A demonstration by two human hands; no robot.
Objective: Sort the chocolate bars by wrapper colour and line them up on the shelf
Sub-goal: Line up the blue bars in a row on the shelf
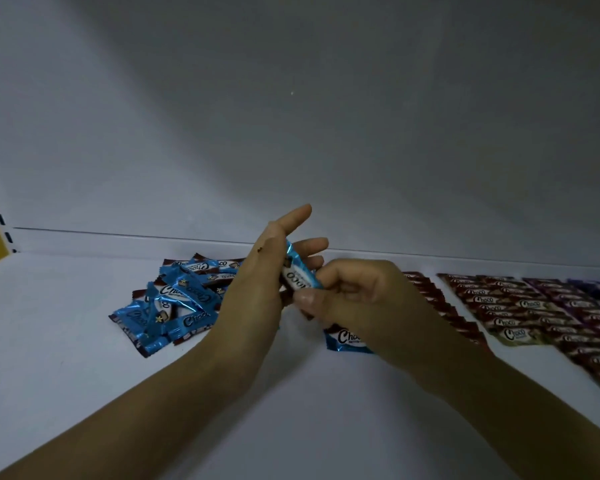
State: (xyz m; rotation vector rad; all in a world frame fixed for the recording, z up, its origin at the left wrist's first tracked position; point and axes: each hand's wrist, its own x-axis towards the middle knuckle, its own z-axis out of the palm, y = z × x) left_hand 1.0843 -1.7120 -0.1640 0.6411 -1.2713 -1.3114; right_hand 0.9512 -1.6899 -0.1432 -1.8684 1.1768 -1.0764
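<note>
Head view: both hands meet above the white shelf (pixel 84 375), sharing one blue chocolate bar (pixel 297 271) that stands nearly upright, clear of the shelf surface. The left hand (pixel 257 289) cradles the bar's upper part, its grip loose around it: middle and ring fingers curve behind the wrapper while the index finger sticks out straight above it. The right hand (pixel 354 296) has a narrow grip, thumb and curled fingers pinching the bar's lower end.

To the left, against the back of the shelf, lies a loose pile of blue bars (pixel 177 303), overlapping at all angles. A single blue bar (pixel 347 339) lies flat on the shelf, partly hidden under the right hand. On the right, bars lie in overlapping rows: a dark red row (pixel 440 306), a second red row (pixel 492 299) and a purple row (pixel 575 306), side by side. A greenish bar (pixel 515 336) ends the second red row nearest the camera.
</note>
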